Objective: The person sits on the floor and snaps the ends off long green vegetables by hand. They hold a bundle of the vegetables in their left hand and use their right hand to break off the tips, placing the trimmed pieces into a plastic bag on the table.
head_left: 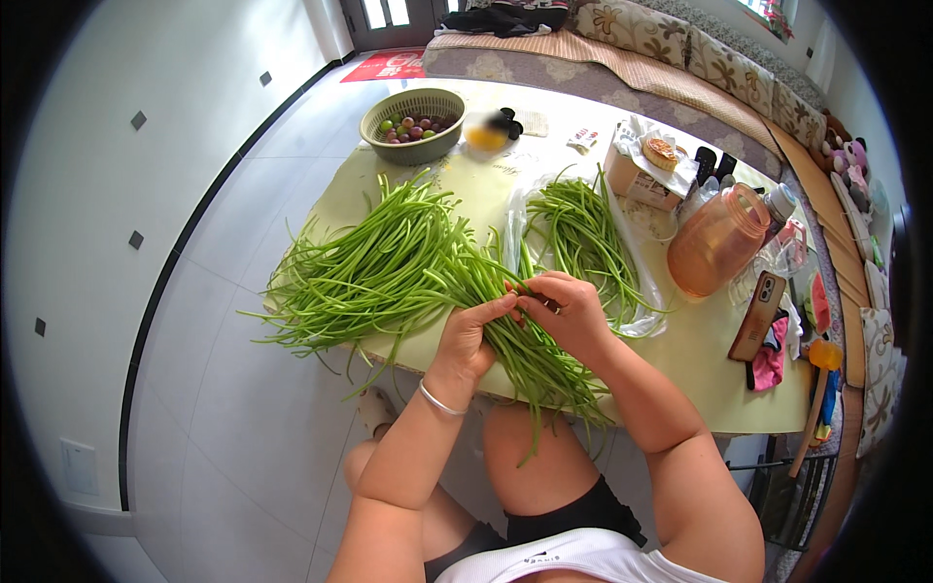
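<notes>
Green stalks point(525, 340) are pinched by both hands, left hand point(466, 335) and right hand point(569, 311) meeting fingertip to fingertip.

Pale tiled floor point(194, 291), floral sofa point(680, 49) behind table point(700, 369), daylight through door point(384, 15)

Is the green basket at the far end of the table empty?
No. The green basket holds small round fruits, some green and some dark purple, visible inside its rim.
</notes>
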Action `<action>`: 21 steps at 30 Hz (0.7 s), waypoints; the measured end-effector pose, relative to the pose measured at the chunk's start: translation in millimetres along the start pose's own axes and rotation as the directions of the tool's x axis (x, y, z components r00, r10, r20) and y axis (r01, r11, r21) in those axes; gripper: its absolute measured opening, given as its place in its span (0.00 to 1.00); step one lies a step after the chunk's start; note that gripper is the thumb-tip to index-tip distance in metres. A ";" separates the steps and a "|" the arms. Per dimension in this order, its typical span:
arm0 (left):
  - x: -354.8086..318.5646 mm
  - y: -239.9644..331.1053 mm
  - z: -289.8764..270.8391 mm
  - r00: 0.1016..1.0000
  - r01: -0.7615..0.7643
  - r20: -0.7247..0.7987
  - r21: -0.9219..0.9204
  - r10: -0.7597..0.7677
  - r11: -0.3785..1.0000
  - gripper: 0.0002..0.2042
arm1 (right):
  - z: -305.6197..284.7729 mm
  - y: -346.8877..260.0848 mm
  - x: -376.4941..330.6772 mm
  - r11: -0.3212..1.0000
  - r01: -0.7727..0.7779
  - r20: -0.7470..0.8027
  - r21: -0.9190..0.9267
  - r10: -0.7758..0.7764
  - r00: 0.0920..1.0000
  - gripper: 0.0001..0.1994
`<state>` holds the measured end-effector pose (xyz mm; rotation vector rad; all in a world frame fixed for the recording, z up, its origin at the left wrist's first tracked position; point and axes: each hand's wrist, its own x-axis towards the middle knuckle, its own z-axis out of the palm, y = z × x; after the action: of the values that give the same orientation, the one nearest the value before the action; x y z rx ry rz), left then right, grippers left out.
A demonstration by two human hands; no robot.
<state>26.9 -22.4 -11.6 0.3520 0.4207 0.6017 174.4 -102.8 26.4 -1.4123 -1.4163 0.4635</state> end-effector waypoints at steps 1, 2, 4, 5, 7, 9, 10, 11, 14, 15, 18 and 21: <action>0.1 -0.5 -0.7 1.000 0.003 -0.004 -0.004 -0.003 1.000 0.09 | -0.3 0.6 -0.1 0.999 0.033 0.012 -0.024 -0.032 0.999 0.07; -0.1 -1.1 -1.5 1.000 0.005 -0.008 -0.007 -0.005 1.000 0.09 | -0.7 1.7 -0.4 0.998 0.047 0.021 -0.035 -0.046 0.999 0.07; -0.6 -1.9 -0.8 1.000 0.001 -0.023 -0.027 -0.001 1.000 0.08 | -0.9 3.7 -1.1 0.996 0.076 0.038 -0.054 -0.074 0.997 0.08; -0.8 -2.6 0.9 0.999 -0.006 -0.034 -0.044 0.005 0.999 0.08 | -1.1 2.3 -1.5 0.992 0.105 0.049 -0.072 -0.101 0.994 0.08; -0.5 -3.4 1.5 0.999 -0.013 -0.040 -0.071 0.011 0.997 0.08 | -2.2 -2.1 -2.0 0.981 0.163 0.072 -0.109 -0.155 0.985 0.08; 0.3 -4.5 -0.8 0.999 -0.013 -0.031 -0.090 0.010 0.996 0.08 | -1.5 -4.3 -2.0 0.981 0.159 0.057 -0.112 -0.153 0.987 0.07; 1.3 -4.8 -2.8 1.000 -0.015 -0.021 -0.086 0.013 0.996 0.08 | -1.1 -5.4 -2.2 0.981 0.157 0.050 -0.113 -0.152 0.987 0.06; 2.6 -5.1 -5.3 1.000 -0.016 -0.012 -0.082 0.016 0.997 0.08 | -1.0 -6.9 -2.7 0.991 0.090 0.033 -0.100 -0.087 0.996 0.06; 2.8 -4.1 -3.9 1.000 -0.023 0.001 -0.107 0.024 0.994 0.08 | -0.3 -6.4 -3.8 0.996 -0.076 0.012 -0.043 0.076 0.997 0.05; 2.4 -4.0 -1.9 1.000 -0.025 0.003 -0.122 0.026 0.992 0.09 | -0.7 -3.0 -3.6 0.994 -0.104 0.020 -0.017 0.104 0.994 0.05; 0.6 -4.1 0.3 1.000 -0.024 -0.006 -0.130 0.023 0.991 0.10 | -2.0 -5.2 -2.6 0.991 -0.050 -0.062 -0.128 0.042 0.997 0.06; 1.2 -4.0 1.5 0.996 -0.076 -0.053 -0.049 0.073 0.996 0.11 | -4.6 -3.7 1.4 0.992 -0.028 -0.168 -0.126 0.007 0.986 0.06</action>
<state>30.4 -25.1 -12.3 0.3055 0.4418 0.6943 176.8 -104.1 31.9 -1.5308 -1.3172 0.2615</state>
